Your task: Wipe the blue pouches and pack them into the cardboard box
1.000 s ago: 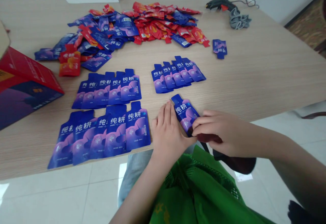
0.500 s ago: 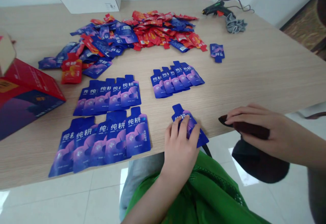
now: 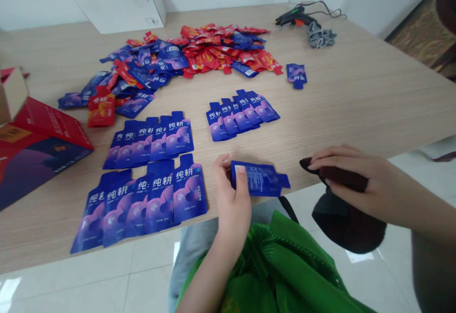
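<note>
The left hand (image 3: pixel 231 199) pinched one end of a blue pouch (image 3: pixel 259 183) at the table (image 3: pixel 356 109) edge, printed back up. The right hand (image 3: pixel 351 175) clasped a dark bag (image 3: pixel 347 220), fingers closed over its rim, well apart from the pouch.

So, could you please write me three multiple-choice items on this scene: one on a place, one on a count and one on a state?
1. Where is the glue gun?
A. far right of the table
B. on the red box
C. on the floor

2. How many pouches are in the small fanned row just beyond the hands?
A. two
B. five
C. nine

3. How is the pouch in the left hand turned?
A. printed back up
B. folded in half
C. torn open

Answers: 1 A, it lies by the table's far right edge; 2 B, five tops show; 3 A, only small print faces up, flat and whole.
</note>
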Action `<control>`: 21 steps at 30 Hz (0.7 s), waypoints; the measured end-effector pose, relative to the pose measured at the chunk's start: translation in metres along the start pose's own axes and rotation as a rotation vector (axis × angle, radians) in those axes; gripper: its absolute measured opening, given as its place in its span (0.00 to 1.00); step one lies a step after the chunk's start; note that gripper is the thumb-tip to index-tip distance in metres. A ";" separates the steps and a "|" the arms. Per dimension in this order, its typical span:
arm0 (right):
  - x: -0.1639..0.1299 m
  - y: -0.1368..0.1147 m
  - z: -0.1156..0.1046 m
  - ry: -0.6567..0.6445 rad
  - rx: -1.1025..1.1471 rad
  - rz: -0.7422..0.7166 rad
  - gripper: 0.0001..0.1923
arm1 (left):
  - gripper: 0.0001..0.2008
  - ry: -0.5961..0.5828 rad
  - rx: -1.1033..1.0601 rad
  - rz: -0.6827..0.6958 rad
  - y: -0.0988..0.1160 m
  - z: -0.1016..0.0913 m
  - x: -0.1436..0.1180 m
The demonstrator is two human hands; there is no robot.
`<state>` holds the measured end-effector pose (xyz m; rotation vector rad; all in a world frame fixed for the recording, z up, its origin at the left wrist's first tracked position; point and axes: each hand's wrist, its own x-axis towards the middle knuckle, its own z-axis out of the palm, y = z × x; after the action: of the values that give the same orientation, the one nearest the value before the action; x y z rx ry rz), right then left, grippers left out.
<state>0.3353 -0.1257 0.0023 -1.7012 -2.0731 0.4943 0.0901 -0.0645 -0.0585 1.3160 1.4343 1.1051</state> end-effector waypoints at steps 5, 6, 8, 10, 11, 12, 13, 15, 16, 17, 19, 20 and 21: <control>0.008 -0.004 0.008 0.000 -0.012 -0.036 0.16 | 0.18 -0.019 0.321 0.366 -0.012 0.004 0.001; 0.011 -0.005 0.010 -0.002 -0.014 -0.040 0.16 | 0.17 -0.059 0.431 0.443 -0.013 0.004 0.001; 0.015 -0.006 0.013 -0.001 -0.017 -0.033 0.16 | 0.17 -0.158 0.624 0.557 -0.014 0.004 0.001; 0.018 -0.005 0.015 0.016 -0.024 -0.016 0.16 | 0.17 -0.256 0.735 0.608 -0.016 0.004 0.001; 0.019 -0.005 0.015 0.024 -0.030 -0.007 0.15 | 0.16 -0.281 0.756 0.611 -0.016 0.003 0.001; 0.018 -0.003 0.013 0.034 -0.037 0.001 0.15 | 0.15 -0.294 0.763 0.615 -0.016 0.001 0.000; 0.016 -0.001 0.011 0.045 -0.045 0.013 0.14 | 0.15 -0.314 0.763 0.628 -0.016 -0.001 -0.001; 0.010 0.004 0.003 0.070 -0.060 0.041 0.13 | 0.15 -0.354 0.768 0.653 -0.014 -0.007 -0.006; 0.007 0.007 -0.002 0.084 -0.068 0.056 0.12 | 0.15 -0.372 0.773 0.662 -0.013 -0.009 -0.009; 0.002 0.010 -0.007 0.099 -0.081 0.076 0.11 | 0.16 -0.377 0.782 0.664 -0.012 -0.010 -0.012; -0.006 0.015 -0.018 0.125 -0.118 0.113 0.11 | 0.20 -0.329 0.829 0.644 -0.012 -0.008 -0.016; -0.010 0.016 -0.023 0.145 -0.140 0.122 0.11 | 0.21 -0.284 0.867 0.626 -0.012 -0.005 -0.016; -0.013 0.017 -0.027 0.164 -0.163 0.129 0.11 | 0.22 -0.235 0.911 0.606 -0.011 -0.002 -0.014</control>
<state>0.3664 -0.1346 0.0154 -1.9090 -1.9408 0.2189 0.0869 -0.0792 -0.0687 2.5513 1.4372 0.5805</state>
